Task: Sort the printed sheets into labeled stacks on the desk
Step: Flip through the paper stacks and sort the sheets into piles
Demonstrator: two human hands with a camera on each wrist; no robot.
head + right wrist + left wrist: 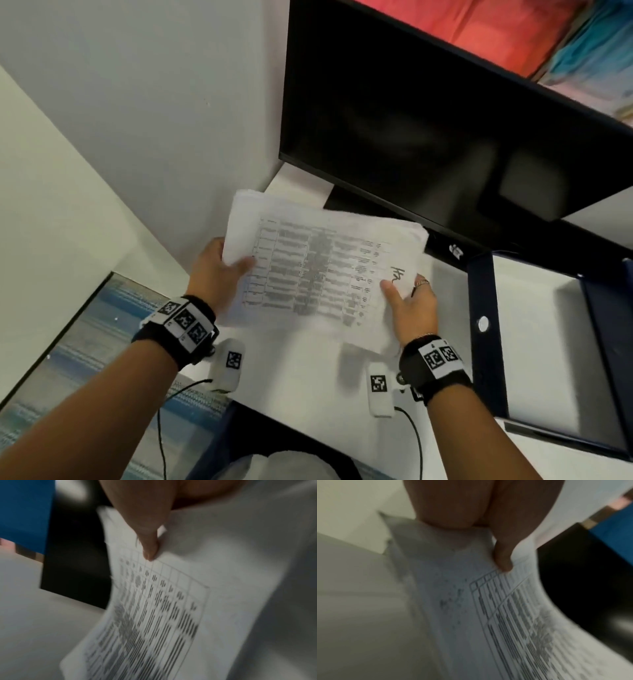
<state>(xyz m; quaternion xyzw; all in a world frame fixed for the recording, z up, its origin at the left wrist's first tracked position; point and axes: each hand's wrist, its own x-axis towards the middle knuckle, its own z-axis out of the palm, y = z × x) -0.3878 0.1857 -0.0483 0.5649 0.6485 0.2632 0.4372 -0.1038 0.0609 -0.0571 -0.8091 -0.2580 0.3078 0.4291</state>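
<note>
While both hands (219, 270) pinch, sheets (318, 270) span between.

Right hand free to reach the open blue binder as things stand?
Probably not yet. The right hand pinches the stack of printed sheets, shared with the left hand. The blue binder lies just beside it, nothing between.

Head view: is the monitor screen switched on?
No, the monitor is dark and shows only dim reflections, behind the sheets held by the left hand and right hand.
</note>
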